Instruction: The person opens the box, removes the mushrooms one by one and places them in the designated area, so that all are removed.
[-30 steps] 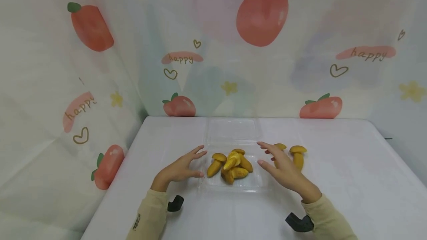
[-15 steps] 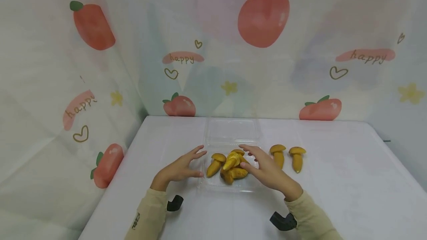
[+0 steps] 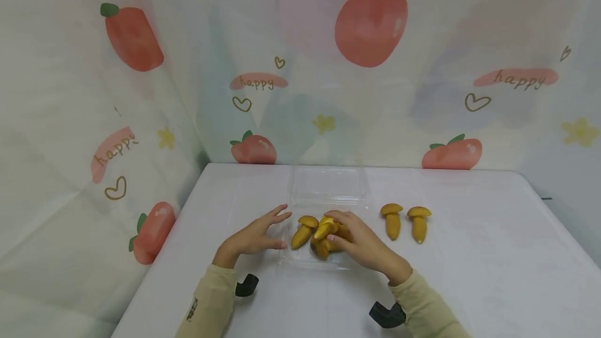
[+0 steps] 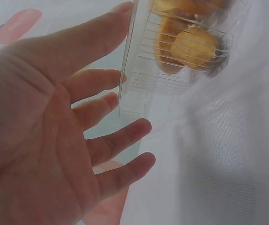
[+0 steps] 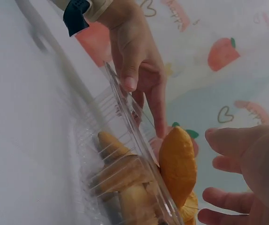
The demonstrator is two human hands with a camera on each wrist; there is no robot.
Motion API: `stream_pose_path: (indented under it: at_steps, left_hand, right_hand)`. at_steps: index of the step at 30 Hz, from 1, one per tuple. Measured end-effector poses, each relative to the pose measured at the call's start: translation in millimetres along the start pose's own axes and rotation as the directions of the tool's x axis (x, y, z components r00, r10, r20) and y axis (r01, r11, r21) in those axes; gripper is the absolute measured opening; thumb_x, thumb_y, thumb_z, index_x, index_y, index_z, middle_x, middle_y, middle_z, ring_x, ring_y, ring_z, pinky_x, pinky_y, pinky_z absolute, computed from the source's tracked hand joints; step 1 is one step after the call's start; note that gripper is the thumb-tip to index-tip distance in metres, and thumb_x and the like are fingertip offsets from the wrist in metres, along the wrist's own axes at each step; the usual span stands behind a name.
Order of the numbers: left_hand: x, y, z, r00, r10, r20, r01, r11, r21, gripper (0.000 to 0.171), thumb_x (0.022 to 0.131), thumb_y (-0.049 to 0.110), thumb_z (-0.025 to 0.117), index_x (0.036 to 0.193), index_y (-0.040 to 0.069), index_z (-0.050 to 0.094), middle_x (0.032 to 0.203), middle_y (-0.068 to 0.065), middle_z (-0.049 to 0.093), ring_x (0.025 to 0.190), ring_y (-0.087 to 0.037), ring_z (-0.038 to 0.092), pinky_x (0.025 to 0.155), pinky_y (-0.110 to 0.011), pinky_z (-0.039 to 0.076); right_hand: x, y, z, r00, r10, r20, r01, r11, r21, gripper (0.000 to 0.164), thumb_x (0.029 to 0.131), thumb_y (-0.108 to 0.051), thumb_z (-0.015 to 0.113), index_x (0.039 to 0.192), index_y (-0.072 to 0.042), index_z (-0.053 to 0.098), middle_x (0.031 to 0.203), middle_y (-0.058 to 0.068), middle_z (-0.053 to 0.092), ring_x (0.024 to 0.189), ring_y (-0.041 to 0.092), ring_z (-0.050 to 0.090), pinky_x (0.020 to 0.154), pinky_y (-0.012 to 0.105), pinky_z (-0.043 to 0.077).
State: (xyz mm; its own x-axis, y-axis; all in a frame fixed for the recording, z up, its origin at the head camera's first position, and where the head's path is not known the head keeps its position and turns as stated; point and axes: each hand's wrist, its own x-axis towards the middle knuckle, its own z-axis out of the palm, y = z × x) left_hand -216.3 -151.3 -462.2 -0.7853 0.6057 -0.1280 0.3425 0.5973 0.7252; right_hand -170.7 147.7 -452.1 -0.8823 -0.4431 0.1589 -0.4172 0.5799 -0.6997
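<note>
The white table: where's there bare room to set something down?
The widest patch is on the right of the white table, between the two loose mushrooms and its right edge. Another lies beyond the left grip, between the clear container and the table's left edge. It's crowded inside the container, with the right grip over the heaped mushrooms.

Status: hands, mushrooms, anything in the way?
Left hand beside clear box, holding nothing. Right hand over mushroom pile in box, no grip yet. Two mushrooms on table, right of box. Lid folded back, nothing seen in the way.
</note>
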Motion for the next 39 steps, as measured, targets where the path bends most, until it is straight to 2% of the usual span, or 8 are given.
stream_pose_path:
  at_steps: [5, 10, 14, 21, 27, 32, 36, 39]
  left_hand:
    - [-0.3, -0.2, 0.4, 1.0, 0.001, -0.002, -0.001, 1.0, -0.011, 0.077, 0.092, 0.021, 0.075, 0.157, 0.006, 0.036, 0.171, -0.012, 0.015, 0.156, -0.041, 0.019, 0.121, -0.067, 0.022]
    - [-0.6, 0.0, 1.5, 1.0, -0.006, -0.007, 0.006, 1.0, -0.026, 0.077, 0.092, 0.021, 0.075, 0.157, 0.007, 0.036, 0.171, -0.012, 0.015, 0.156, -0.041, 0.019, 0.121, -0.068, 0.022]
    - [-0.3, -0.7, 3.0, 1.0, -0.01, -0.009, 0.01, 1.0, -0.028, 0.077, 0.092, 0.021, 0.076, 0.157, 0.007, 0.036, 0.171, -0.011, 0.015, 0.157, -0.04, 0.018, 0.122, -0.067, 0.022]
    - [-0.1, 0.9, 1.6, 1.0, -0.019, -0.002, 0.019, 1.0, -0.014, 0.078, 0.091, 0.023, 0.076, 0.157, 0.009, 0.036, 0.171, -0.01, 0.015, 0.156, -0.039, 0.019, 0.121, -0.066, 0.023]
    - [-0.4, 1.2, 1.1, 1.0, -0.009, -0.003, 0.009, 1.0, -0.022, 0.078, 0.091, 0.021, 0.076, 0.157, 0.008, 0.036, 0.171, -0.01, 0.016, 0.157, -0.039, 0.019, 0.122, -0.065, 0.023]
    - [0.8, -2.2, 1.9, 1.0, -0.003, 0.0, 0.003, 1.0, -0.015, 0.078, 0.092, 0.022, 0.076, 0.157, 0.006, 0.036, 0.171, -0.012, 0.016, 0.156, -0.04, 0.019, 0.122, -0.066, 0.023]
    - [1.1, -2.3, 2.0, 1.0, -0.006, -0.002, 0.006, 1.0, -0.018, 0.078, 0.091, 0.022, 0.076, 0.157, 0.006, 0.036, 0.171, -0.012, 0.016, 0.156, -0.04, 0.019, 0.121, -0.066, 0.023]
    - [0.9, -1.6, 1.7, 1.0, -0.006, -0.004, 0.006, 1.0, -0.021, 0.078, 0.091, 0.022, 0.076, 0.157, 0.007, 0.036, 0.171, -0.012, 0.016, 0.156, -0.04, 0.02, 0.121, -0.066, 0.023]
  right_hand:
    - [-0.2, -2.8, 5.5, 0.999, 0.026, 0.043, -0.024, 0.998, -0.055, 0.046, 0.1, -0.029, 0.064, 0.142, -0.011, 0.058, 0.123, 0.014, 0.059, 0.111, 0.03, 0.058, 0.092, 0.048, 0.05]
    - [0.3, -2.8, 6.9, 0.995, 0.028, 0.096, -0.024, 0.999, -0.048, 0.047, 0.103, -0.033, 0.059, 0.143, -0.007, 0.057, 0.132, 0.014, 0.065, 0.12, 0.034, 0.062, 0.1, 0.055, 0.051]
    - [-0.7, -2.0, 6.2, 0.992, 0.056, 0.112, -0.052, 0.998, -0.032, 0.047, 0.104, -0.035, 0.056, 0.141, -0.008, 0.057, 0.129, 0.01, 0.069, 0.117, 0.029, 0.066, 0.098, 0.052, 0.054]
    - [-3.8, 2.4, -2.9, 0.995, 0.061, 0.073, -0.056, 0.996, -0.07, 0.027, 0.102, -0.03, 0.06, 0.122, -0.013, 0.066, 0.106, 0.001, 0.073, 0.1, 0.018, 0.069, 0.084, 0.035, 0.056]
    - [-1.1, 9.3, -12.9, 0.997, 0.071, 0.027, -0.07, 0.997, -0.021, 0.018, 0.099, -0.021, 0.066, 0.113, -0.01, 0.066, 0.106, 0.006, 0.072, 0.093, 0.019, 0.066, 0.078, 0.027, 0.054]
    - [0.6, 15.0, -19.1, 0.993, 0.085, -0.077, -0.08, 0.995, 0.065, 0.011, 0.094, -0.007, 0.069, 0.105, -0.005, 0.065, 0.109, 0.014, 0.071, 0.099, 0.028, 0.068, 0.081, 0.029, 0.058]
    - [0.9, 17.5, -23.8, 0.986, 0.091, -0.139, -0.072, 0.988, 0.135, 0.016, 0.093, 0.0, 0.069, 0.107, -0.002, 0.061, 0.111, 0.017, 0.068, 0.101, 0.031, 0.068, 0.084, 0.034, 0.059]
    - [1.2, 17.3, -27.7, 0.981, 0.109, -0.161, -0.083, 0.984, 0.159, 0.02, 0.095, -0.002, 0.067, 0.111, -0.002, 0.056, 0.116, 0.02, 0.065, 0.102, 0.032, 0.068, 0.086, 0.036, 0.059]
